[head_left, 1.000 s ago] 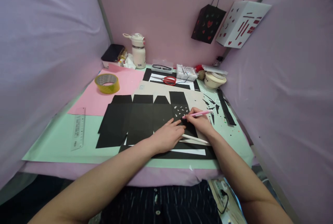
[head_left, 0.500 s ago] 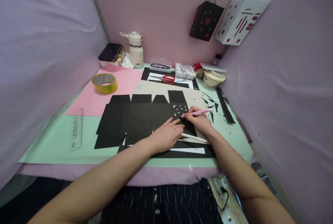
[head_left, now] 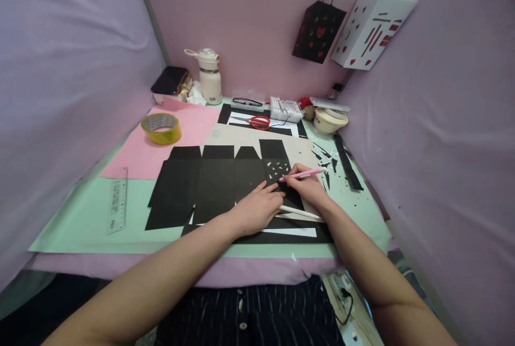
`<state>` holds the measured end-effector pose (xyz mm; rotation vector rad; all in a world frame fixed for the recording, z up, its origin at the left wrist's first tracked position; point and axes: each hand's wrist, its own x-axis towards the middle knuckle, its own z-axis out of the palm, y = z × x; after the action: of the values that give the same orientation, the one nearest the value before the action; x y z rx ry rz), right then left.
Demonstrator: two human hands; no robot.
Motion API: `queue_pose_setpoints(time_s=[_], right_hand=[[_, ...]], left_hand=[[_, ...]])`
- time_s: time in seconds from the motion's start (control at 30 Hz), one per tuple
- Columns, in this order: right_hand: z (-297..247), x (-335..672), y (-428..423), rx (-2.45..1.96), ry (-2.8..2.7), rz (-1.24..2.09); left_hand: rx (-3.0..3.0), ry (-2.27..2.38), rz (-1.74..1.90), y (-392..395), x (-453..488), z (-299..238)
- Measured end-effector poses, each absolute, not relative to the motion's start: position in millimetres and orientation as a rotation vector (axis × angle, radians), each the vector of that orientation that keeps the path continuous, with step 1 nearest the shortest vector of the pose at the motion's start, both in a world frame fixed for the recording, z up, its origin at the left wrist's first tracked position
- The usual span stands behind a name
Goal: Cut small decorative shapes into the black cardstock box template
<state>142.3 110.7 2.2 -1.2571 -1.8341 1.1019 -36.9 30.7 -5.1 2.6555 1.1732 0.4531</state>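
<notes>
My left hand lies flat on the black card, its fingers spread over the right part. A slim white pen-shaped stick emerges from beside its palm; I cannot tell whether the hand touches it. Pinched in my right hand is a pink pen-style craft knife, slanted with its tip at the card. The tip itself is too small to make out. Just above it, the card's right panel has several small cut-out shapes. Flaps line the card's top edge.
A beige board lies under the card. Black scraps and a black strip are to the right. Tape, a clear ruler, red scissors and a bottle surround it. Paper lanterns hang above.
The tip of the pink craft knife has shifted very slightly left on the card. My left hand stays in place, and the whole view moves a touch.
</notes>
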Motion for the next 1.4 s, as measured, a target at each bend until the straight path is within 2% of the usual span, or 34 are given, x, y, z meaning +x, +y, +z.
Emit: queue_pose_setpoints(time_s=[1.4], right_hand=[[6.8, 143.5, 109.0, -1.261, -1.846, 1.068]], left_hand=[[2.612, 1.179, 0.440, 30.7, -36.4, -4.6]])
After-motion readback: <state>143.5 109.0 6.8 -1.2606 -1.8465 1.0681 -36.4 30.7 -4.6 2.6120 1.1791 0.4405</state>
